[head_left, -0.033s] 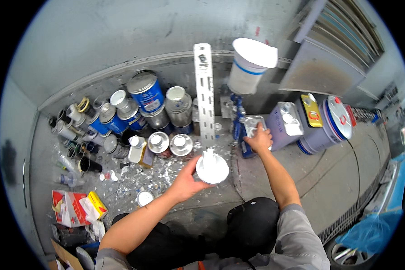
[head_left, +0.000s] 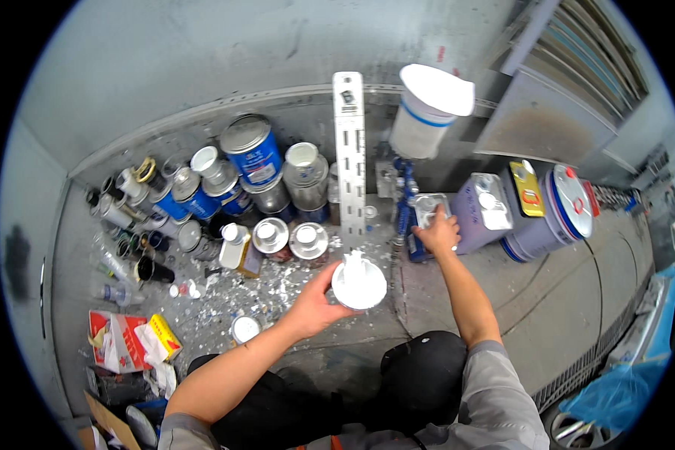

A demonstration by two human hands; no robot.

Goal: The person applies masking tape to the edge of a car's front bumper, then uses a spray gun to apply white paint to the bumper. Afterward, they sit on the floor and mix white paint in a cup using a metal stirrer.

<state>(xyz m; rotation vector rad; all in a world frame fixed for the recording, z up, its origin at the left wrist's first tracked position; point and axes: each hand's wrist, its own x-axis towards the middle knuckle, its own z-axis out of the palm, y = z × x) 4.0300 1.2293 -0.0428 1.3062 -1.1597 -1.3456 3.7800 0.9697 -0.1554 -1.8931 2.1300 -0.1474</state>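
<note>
View from above of a person crouched on a paint-spattered grey floor, both bare forearms reaching forward from the bottom edge. Far to the left of the left hand, a red and yellow carton (head_left: 127,341) lies on the floor beside crumpled paper. Beyond that hand and to its left stands a crowd of cans: blue cans (head_left: 253,154) at the back, silver cans (head_left: 308,241) closer in, and a row of small bottles (head_left: 124,225) along the wall side. The left hand (head_left: 313,304) is curled around the side of a white cup (head_left: 359,282), thumb and fingers closed on it; the cup sits upright, its open mouth facing up, with something white and lumpy rising inside it. Just beyond the cup, a white perforated metal strip (head_left: 349,150) runs straight away from the person toward the wall. To the right of the strip, the right hand (head_left: 438,232) rests palm down with fingers spread on top of a small silver can (head_left: 428,208), pressing on it rather than wrapped around it. The white cup lies to the left of this hand and nearer the body, so the left hand is the one on it. Above the right hand hangs a white bucket (head_left: 426,111) with a blue band. Just right of the right hand stand a lilac canister (head_left: 481,212) and a large lilac drum (head_left: 553,217) with a red-rimmed lid
</note>
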